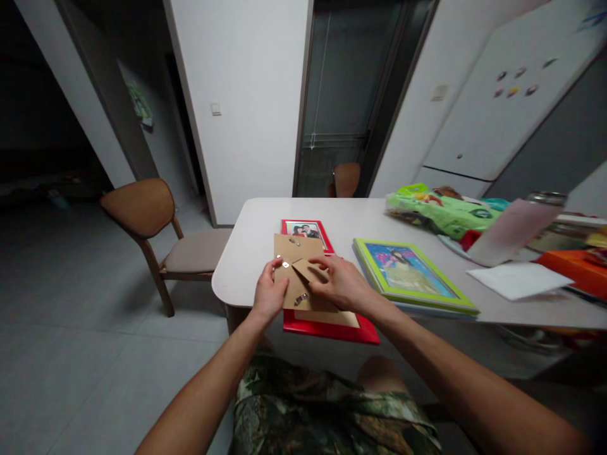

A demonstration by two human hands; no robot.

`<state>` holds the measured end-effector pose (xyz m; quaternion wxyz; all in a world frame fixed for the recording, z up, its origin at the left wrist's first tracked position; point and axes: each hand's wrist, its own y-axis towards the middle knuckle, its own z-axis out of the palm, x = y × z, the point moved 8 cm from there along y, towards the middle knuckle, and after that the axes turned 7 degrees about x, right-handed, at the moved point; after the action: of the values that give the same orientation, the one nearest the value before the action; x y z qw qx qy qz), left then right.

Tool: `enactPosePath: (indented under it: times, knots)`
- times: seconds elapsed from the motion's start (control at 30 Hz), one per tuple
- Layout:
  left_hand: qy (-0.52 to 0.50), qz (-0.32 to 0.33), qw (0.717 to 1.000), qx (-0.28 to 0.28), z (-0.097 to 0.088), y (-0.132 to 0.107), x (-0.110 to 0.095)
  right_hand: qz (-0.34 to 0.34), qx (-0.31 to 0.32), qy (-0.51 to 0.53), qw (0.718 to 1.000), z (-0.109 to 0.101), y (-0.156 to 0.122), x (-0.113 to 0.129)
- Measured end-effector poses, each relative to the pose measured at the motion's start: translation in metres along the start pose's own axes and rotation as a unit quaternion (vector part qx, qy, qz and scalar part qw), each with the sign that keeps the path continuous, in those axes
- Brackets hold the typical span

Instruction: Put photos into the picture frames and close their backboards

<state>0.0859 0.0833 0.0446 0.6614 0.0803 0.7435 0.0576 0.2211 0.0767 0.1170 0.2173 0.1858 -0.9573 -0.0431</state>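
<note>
My left hand (pixel 272 291) grips the left edge of a brown picture-frame backing board (pixel 289 297), thumb on top. Metal hangers and a small bright fitting show on the board. My right hand (pixel 342 283) is closed on the brown stand flap (pixel 308 272), which is lifted at an angle from the board. Under the board, a red frame (pixel 327 333) with a beige inside reaches past the table's front edge. Behind it lies a red-framed photo (pixel 306 229), partly covered by the board.
Right of my hands, a green-framed picture (pixel 412 272) lies on top of a stack on the white table (pixel 251 234). Farther right are a green plastic bag (pixel 446 212), a pink bottle (pixel 512 230), white paper (pixel 519 280) and an orange box (pixel 576 272). A wooden chair (pixel 142 208) stands at left.
</note>
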Motion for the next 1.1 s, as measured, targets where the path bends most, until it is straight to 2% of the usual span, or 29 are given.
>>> enactPosePath:
  times: [0.07,0.13,0.23,0.33,0.4,0.53,0.63,0.7,0.77,0.83,0.9,0.97,1.03,1.1]
  knots:
    - [-0.028,-0.013,0.999,-0.017,-0.019,0.004,0.000,-0.018,-0.008,0.042,0.999,-0.001,0.002,0.005]
    - [-0.040,-0.027,0.998,-0.028,-0.043,0.006,0.001,-0.016,-0.024,0.059,0.998,-0.003,0.001,-0.005]
    - [-0.028,-0.049,0.997,-0.043,-0.083,0.004,0.006,0.037,-0.037,-0.012,0.999,-0.001,-0.002,-0.042]
    - [0.013,-0.071,0.996,-0.049,-0.110,0.001,0.018,0.099,0.008,-0.083,0.992,0.014,-0.008,-0.079]
    - [0.052,-0.083,0.994,-0.053,-0.118,0.000,0.028,0.121,0.031,-0.097,0.987,0.025,-0.012,-0.095]
    - [0.161,-0.093,0.980,-0.070,-0.126,0.000,0.037,0.146,0.042,-0.089,0.984,0.038,-0.016,-0.107]
    - [0.246,-0.085,0.962,-0.084,-0.130,0.000,0.031,0.160,0.032,-0.070,0.984,0.039,-0.014,-0.112]
    - [0.288,-0.066,0.951,-0.090,-0.128,-0.002,0.021,0.166,0.002,-0.047,0.985,0.032,-0.013,-0.115]
    - [0.315,-0.037,0.944,-0.087,-0.117,-0.004,0.008,0.187,-0.029,0.019,0.982,0.024,-0.015,-0.119]
    - [0.327,-0.003,0.942,-0.071,-0.094,-0.008,-0.006,0.216,-0.029,0.162,0.962,0.023,-0.018,-0.122]
    - [0.326,0.034,0.944,-0.035,-0.057,-0.014,-0.020,0.225,-0.005,0.338,0.914,0.028,-0.020,-0.117]
    - [0.313,0.076,0.946,0.021,-0.013,-0.023,-0.035,0.203,0.003,0.453,0.868,0.027,-0.020,-0.104]
    - [0.261,0.137,0.949,0.112,0.036,-0.032,-0.051,0.176,-0.002,0.486,0.856,0.021,-0.020,-0.090]
    - [0.241,0.155,0.947,0.148,0.067,-0.037,-0.062,0.154,-0.006,0.489,0.859,0.014,-0.019,-0.079]
